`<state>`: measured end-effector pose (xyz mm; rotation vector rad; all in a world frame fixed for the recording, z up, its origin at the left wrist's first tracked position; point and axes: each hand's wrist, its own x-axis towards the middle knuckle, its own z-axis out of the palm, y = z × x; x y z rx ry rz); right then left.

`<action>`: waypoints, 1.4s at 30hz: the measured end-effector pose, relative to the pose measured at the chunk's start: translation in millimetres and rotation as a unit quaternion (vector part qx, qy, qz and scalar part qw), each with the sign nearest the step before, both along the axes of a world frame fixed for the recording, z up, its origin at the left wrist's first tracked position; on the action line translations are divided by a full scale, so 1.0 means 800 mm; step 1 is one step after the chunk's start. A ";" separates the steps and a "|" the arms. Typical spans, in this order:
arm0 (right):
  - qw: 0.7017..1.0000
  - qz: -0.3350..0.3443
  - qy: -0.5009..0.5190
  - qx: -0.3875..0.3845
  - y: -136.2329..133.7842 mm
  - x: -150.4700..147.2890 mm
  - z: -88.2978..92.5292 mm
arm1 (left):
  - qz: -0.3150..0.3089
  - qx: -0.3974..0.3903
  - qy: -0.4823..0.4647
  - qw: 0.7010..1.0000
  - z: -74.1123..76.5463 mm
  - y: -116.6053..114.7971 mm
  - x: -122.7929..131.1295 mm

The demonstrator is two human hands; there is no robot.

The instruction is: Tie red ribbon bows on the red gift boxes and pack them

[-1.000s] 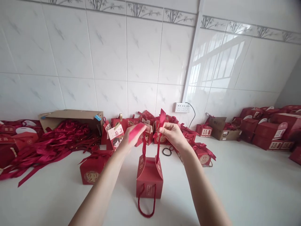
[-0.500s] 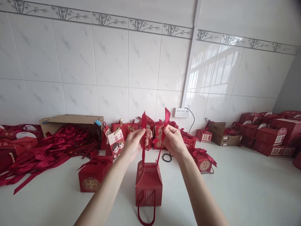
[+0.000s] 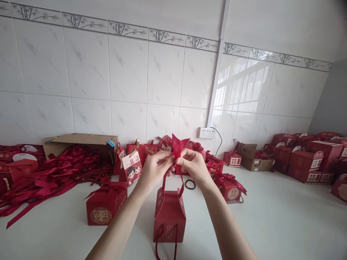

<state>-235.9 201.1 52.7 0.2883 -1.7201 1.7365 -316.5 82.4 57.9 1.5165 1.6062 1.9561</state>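
Note:
A red gift box (image 3: 169, 220) stands in front of me on the white table, its top flaps raised and a twisted cord handle (image 3: 175, 238) hanging at the near side. A red ribbon (image 3: 177, 146) runs up from the flaps into both hands. My left hand (image 3: 158, 164) pinches one length of it, and my right hand (image 3: 191, 163) pinches the other. The fingertips meet above the box, where the two ends cross and stick up. How the ribbon crosses between the fingers is partly hidden.
Left of the box sits another red box (image 3: 104, 206) with a bow. Farther left, red ribbons (image 3: 59, 177) spill from a cardboard carton (image 3: 81, 139). A black ring (image 3: 190, 184) and a bow-tied box (image 3: 230, 187) lie to the right. Stacked red boxes (image 3: 306, 162) stand far right.
My hands have come together from either side, bringing the two ribbon ends from apart to touching above the box. The view has shifted slightly.

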 end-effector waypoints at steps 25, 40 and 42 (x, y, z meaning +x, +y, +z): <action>0.934 -0.163 0.021 0.317 -0.003 0.029 0.011 | -0.032 0.057 -0.093 0.994 -0.002 0.001 -0.009; 0.855 -0.360 -0.001 0.372 -0.010 0.019 0.001 | 0.025 -0.032 0.052 0.998 0.003 -0.009 -0.008; 0.832 -0.387 0.004 0.399 -0.010 0.014 -0.002 | 0.014 -0.031 0.044 0.998 0.001 -0.006 -0.011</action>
